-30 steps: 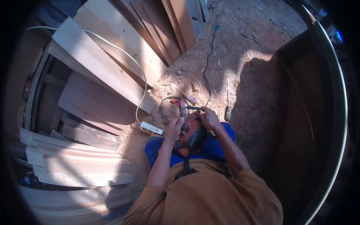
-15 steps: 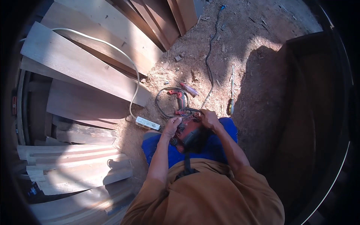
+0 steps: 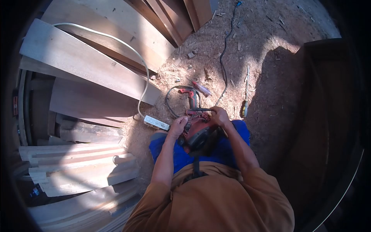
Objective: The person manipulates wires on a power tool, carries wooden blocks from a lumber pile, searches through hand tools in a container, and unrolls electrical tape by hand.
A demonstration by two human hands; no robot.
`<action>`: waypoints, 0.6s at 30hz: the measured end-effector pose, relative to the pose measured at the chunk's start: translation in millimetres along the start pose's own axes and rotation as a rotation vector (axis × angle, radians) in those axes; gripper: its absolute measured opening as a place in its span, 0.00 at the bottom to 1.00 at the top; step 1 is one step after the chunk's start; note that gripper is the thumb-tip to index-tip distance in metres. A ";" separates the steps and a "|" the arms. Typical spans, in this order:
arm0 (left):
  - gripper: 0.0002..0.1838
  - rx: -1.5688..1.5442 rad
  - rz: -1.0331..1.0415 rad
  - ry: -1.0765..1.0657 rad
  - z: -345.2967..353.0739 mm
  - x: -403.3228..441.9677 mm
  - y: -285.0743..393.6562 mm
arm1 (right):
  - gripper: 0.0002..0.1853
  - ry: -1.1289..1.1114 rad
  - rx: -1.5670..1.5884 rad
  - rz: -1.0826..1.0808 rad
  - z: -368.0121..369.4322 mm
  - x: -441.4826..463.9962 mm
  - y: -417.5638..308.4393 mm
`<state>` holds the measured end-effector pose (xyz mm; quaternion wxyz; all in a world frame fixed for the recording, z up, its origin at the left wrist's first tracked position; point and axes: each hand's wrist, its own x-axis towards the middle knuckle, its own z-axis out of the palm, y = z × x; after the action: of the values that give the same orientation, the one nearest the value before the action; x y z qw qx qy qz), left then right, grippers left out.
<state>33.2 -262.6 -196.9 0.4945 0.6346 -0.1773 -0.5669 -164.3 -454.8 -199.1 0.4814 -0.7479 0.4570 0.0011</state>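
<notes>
A red and black power tool [image 3: 198, 135] rests in my lap between my knees, its wiring end facing away from me. My left hand [image 3: 179, 127] is closed in a pinch at the tool's left side, near thin wires; what the fingertips hold is too small to make out. Closed around the black power cord [image 3: 206, 110] is my right hand [image 3: 220, 116], at the tool's upper right. Just beyond the hands, a red and black handle piece [image 3: 191, 98] lies on the ground inside a loop of dark cable [image 3: 167, 101].
A white power strip [image 3: 156, 123] lies left of my knee. Farther out are a red-tipped clear-handled screwdriver [image 3: 203, 89] and a long yellow-black screwdriver [image 3: 244, 108]. Stacked boards [image 3: 89, 62] fill the left; a dark wooden box-like piece [image 3: 320, 116] stands right. Wood chips litter the ground.
The tool has tilted a little in my lap. Both hands keep about the same places on it, and the whole view has shifted slightly.
</notes>
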 end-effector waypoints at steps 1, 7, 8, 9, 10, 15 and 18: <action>0.18 0.040 0.049 0.043 3.2 -0.2 -2.2 | 0.17 0.035 0.010 0.001 0.6 1.6 4.4; 0.19 0.209 0.063 0.350 15.5 2.0 -22.9 | 0.18 -0.017 -0.209 0.067 -10.6 -4.6 -4.4; 0.19 0.222 0.030 0.358 15.7 3.2 -26.4 | 0.18 -0.062 -0.255 0.077 -15.4 -7.2 -8.5; 0.19 0.235 -0.004 0.367 17.4 2.4 -22.2 | 0.18 -0.047 -0.275 0.074 -17.5 -11.2 -12.2; 0.20 0.249 -0.037 0.377 18.5 3.0 -17.3 | 0.18 -0.032 -0.294 0.070 -18.2 -15.4 -16.4; 0.18 0.238 -0.021 0.274 13.0 10.5 -1.1 | 0.18 -0.027 -0.218 0.050 -10.9 -16.6 -5.0; 0.18 0.251 0.021 0.181 6.0 27.3 -9.6 | 0.18 -0.028 -0.158 0.092 -14.7 -24.8 -5.8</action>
<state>32.6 -282.3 -218.9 0.4312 0.7380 -0.2078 -0.4756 -181.3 -447.7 -176.1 0.4268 -0.7617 0.4825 0.0696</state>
